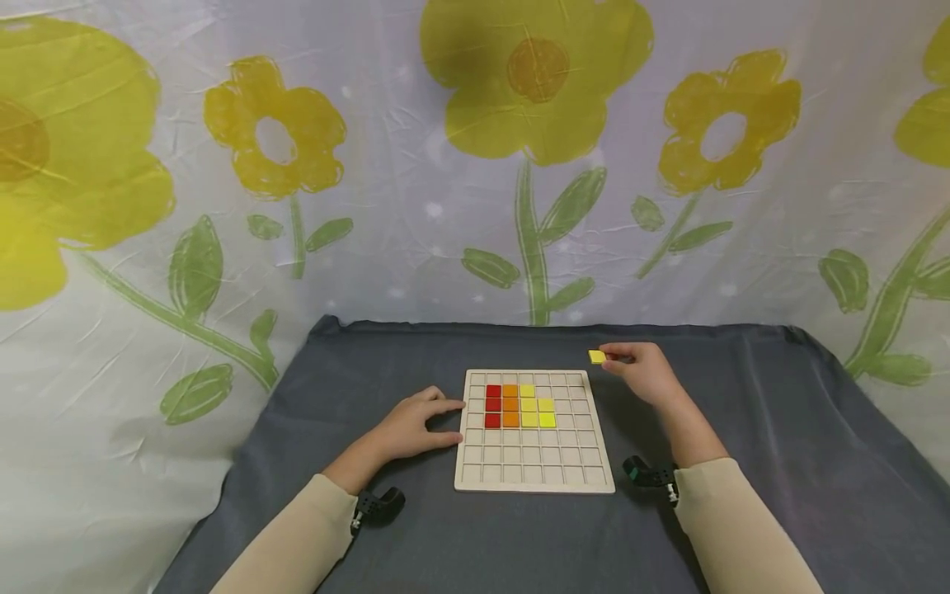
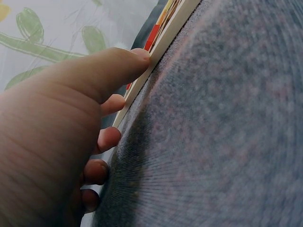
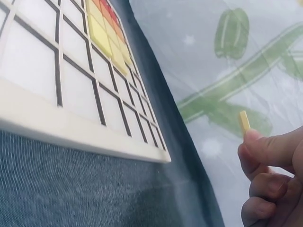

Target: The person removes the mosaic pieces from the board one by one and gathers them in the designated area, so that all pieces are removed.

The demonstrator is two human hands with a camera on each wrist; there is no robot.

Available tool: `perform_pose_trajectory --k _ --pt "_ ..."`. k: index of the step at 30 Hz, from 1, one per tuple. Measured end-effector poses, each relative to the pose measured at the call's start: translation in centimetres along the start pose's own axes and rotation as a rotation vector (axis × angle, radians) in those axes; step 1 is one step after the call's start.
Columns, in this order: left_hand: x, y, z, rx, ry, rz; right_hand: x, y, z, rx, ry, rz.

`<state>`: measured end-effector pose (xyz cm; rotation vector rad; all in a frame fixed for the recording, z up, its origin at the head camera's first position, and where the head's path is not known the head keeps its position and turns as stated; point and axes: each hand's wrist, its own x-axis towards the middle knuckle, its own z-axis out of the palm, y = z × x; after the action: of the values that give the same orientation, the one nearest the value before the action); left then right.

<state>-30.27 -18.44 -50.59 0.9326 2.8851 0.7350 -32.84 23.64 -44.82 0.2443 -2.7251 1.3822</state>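
Observation:
A pale wooden grid board [image 1: 534, 478] lies on the dark cloth. Three red tiles [image 1: 493, 406], three orange tiles [image 1: 510, 406] and several yellow tiles [image 1: 529, 406] fill cells in its upper left part. My left hand [image 1: 416, 425] touches the board's left edge with thumb and fingertips; in the left wrist view the thumb of that hand [image 2: 61, 104] rests on the rim [image 2: 165, 40]. Beyond the board's upper right corner, my right hand [image 1: 647, 373] pinches a yellow tile [image 1: 597, 356], raised off the cloth. The right wrist view shows this tile [image 3: 244, 121] edge-on at the fingertips.
Dark grey cloth [image 1: 445, 544] covers the table around the board. A pale curtain [image 1: 401, 165] with yellow flowers hangs behind the table's far edge. A black wrist camera sits on each wrist, the left one [image 1: 382, 505] and the right one [image 1: 646, 472].

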Motion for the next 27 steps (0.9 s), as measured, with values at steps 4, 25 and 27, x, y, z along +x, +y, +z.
perform_pose_trajectory --k 4,25,27 --pt "0.0 0.0 0.0 0.001 0.002 0.002 0.0 0.3 -0.4 -0.01 -0.005 0.018" --pt "0.0 0.1 0.0 -0.014 0.004 -0.006 -0.2 1.9 -1.0 -0.087 -0.093 0.078" --pt "0.0 0.0 0.1 -0.012 0.004 -0.002 -0.2 2.1 -0.9 -0.091 -0.11 0.091"
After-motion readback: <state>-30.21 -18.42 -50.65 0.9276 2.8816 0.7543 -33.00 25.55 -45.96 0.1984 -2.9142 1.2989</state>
